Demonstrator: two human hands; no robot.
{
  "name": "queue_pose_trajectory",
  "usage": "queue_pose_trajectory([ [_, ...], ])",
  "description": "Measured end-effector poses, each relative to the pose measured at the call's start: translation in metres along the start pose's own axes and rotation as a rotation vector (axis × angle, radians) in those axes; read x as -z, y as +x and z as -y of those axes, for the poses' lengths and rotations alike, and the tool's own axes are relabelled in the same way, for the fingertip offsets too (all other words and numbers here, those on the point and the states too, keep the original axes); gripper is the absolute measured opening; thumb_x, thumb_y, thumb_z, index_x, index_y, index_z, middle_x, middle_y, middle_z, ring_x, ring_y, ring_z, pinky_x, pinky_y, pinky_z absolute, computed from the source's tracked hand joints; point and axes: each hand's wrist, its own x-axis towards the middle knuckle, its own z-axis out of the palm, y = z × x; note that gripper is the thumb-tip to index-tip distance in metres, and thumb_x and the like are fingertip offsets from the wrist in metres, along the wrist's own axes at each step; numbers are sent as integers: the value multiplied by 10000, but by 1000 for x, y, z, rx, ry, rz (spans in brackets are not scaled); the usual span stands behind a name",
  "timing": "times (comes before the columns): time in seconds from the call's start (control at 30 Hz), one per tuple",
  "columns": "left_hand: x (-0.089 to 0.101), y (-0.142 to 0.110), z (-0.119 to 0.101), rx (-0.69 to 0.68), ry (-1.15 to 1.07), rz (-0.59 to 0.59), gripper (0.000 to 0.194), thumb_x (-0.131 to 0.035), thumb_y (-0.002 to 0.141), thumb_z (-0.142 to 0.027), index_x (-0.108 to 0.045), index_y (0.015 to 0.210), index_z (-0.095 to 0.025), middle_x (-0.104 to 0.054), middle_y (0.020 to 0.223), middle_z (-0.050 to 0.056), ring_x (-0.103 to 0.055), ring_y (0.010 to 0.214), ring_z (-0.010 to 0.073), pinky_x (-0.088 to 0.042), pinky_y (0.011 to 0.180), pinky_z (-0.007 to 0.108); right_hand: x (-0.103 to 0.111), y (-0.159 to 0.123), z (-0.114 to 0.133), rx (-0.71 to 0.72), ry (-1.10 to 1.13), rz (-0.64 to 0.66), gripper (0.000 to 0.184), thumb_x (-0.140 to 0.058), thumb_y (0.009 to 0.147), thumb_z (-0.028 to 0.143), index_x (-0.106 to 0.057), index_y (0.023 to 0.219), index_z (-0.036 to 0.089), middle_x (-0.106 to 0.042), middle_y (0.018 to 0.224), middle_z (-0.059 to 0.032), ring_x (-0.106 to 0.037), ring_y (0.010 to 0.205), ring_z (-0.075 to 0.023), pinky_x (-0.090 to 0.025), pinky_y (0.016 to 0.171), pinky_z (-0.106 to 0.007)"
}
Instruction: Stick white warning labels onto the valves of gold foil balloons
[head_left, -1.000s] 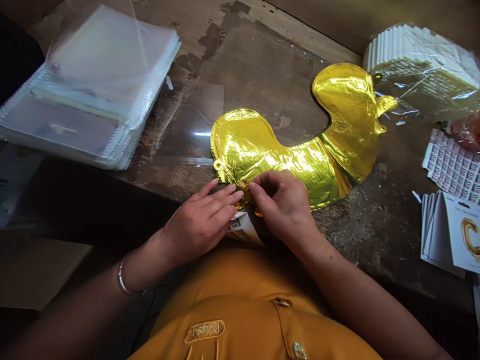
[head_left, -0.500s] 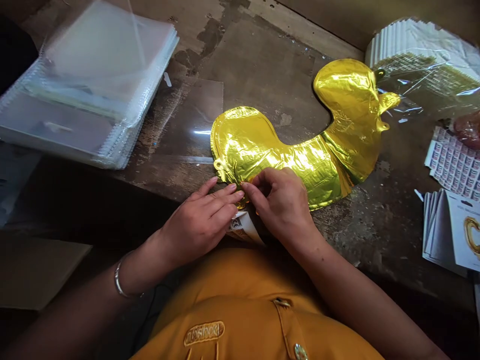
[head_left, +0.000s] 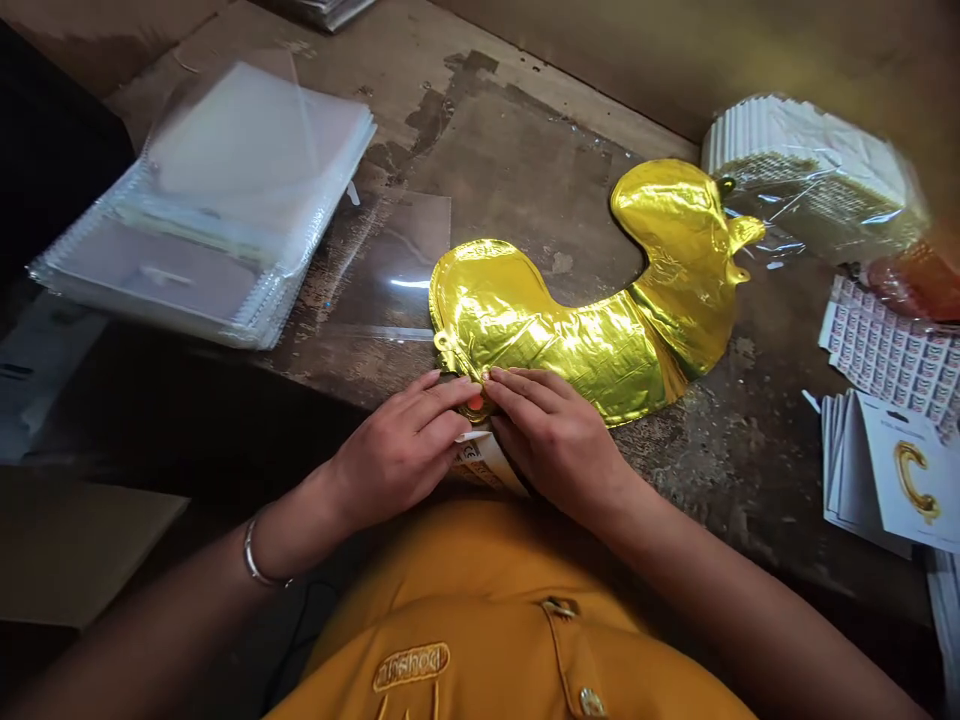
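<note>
Head view: mid-frame, your left hand (head_left: 409, 437) and right hand (head_left: 561, 437) touch the gold foil balloon (head_left: 551, 345), can't tell if pinching; likely light, slick, tearable, so take its edge.

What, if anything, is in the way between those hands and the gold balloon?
Nothing visible: the left hand and right hand both have fingertips at the balloon's near edge. The white strip shows nearer the body, not in between.
</note>
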Motion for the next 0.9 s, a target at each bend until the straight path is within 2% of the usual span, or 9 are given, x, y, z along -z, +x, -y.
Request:
queue_pose_trajectory([
  [0.13,8,-3,-5,113,-90,-45,117,-515,878,-91,-591,955,-139,-561,1216,142,-548,1166,197,-478,999,323,-10,-3,0,57,-121,-43,306,-481,886,91,-636,1138,9,-666,1174,-183,-620,1007,-242,-518,918,-355],
  [0.2,11,-4,-7,163,-112,-77,127,-516,883,-91,-594,968,-145,-564,1182,119,-549,1151,187,-477,991,309,-10,-2,-2,64,-108,-78,282,-462,890,88,-664,1074,20,-694,1101,-184,-641,944,-234,-528,865,-347],
  [0.27,14,-3,-9,189,-104,-91,130,-524,880,-92,-600,968,-149,-551,1186,112,-541,1153,191,-474,987,314,-7,2,-5,-46,-5,-109,231,-479,897,128,-699,956,90,-728,954,-133,-648,831,-204,-528,765,-318],
  [0.33,17,-1,-10,182,-67,-77,125,-531,875,-98,-610,957,-148,-531,1214,117,-530,1160,206,-472,984,335,-1,8,-8,-237,125,-112,154,-555,869,175,-699,819,151,-714,792,-61,-619,708,-162,-490,657,-272],
  [0.43,19,5,-11,156,6,-46,117,-537,869,-113,-626,940,-140,-508,1251,132,-509,1169,236,-455,996,389,9,18,-15,-490,346,-25,159,-641,816,237,-653,673,168,-631,621,11,-529,571,-98,-397,556,-220],
  [0.53,22,11,-12,136,43,-21,117,-549,858,-124,-643,926,-140,-491,1280,142,-483,1196,264,-431,1019,433,17,27,-20,-606,502,68,325,-571,865,336,-590,594,157,-510,524,39,-417,506,-67,-317,509,-218],
  [0.6,23,15,-14,116,58,-7,127,-555,850,-129,-649,933,-144,-481,1303,148,-473,1211,278,-421,1028,454,20,30,-22,-637,536,108,377,-509,889,349,-546,568,155,-449,507,43,-376,502,-64,-281,502,-229],
  [0.7,25,23,-16,65,70,10,127,-555,845,-135,-648,931,-141,-495,1315,155,-477,1214,285,-421,1032,465,19,31,-26,-672,591,163,349,-498,863,328,-497,557,160,-417,512,44,-364,504,-66,-253,493,-237],
  [0.9,10,40,-11,-175,99,171,120,-526,861,-142,-628,923,-123,-648,1161,127,-559,1149,245,-415,1078,418,10,31,-28,-662,722,142,63,-556,721,209,-559,677,163,-513,623,26,-451,591,-95,-333,527,-231],
])
